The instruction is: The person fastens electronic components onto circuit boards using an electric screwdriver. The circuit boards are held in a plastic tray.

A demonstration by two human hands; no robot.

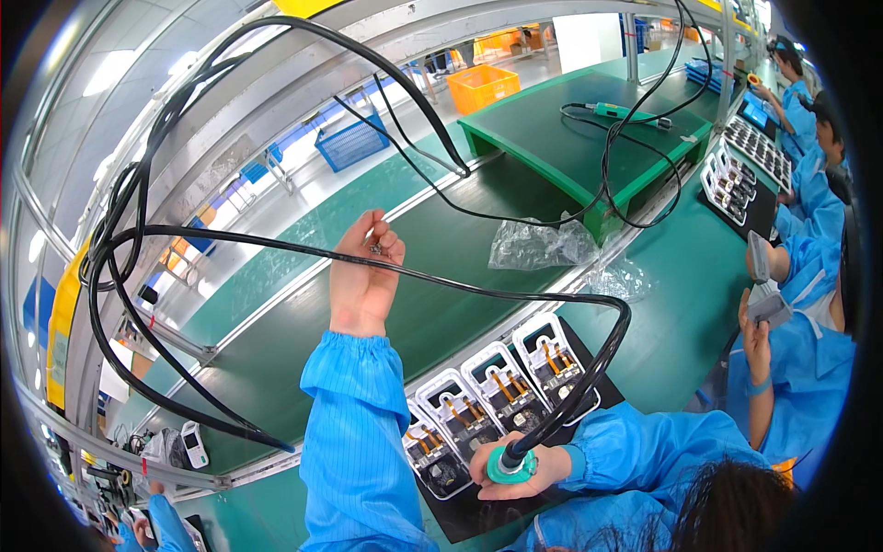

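My left hand [363, 276] is raised over the conveyor [441, 267], fingertips pinched on small screws [375, 247]. My right hand [520, 467] is clamped on a green screwdriver [511, 460], upright over white units [487, 396] on the bench [681, 304].

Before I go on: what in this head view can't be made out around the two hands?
- Small item pinched in the left hand fingers: too small to identify.
- Screwdriver tip: hidden under the right hand.
- Nearest white tray: its near end is covered by the right hand.
- Clear bag on the belt: its contents are blurred by glare.
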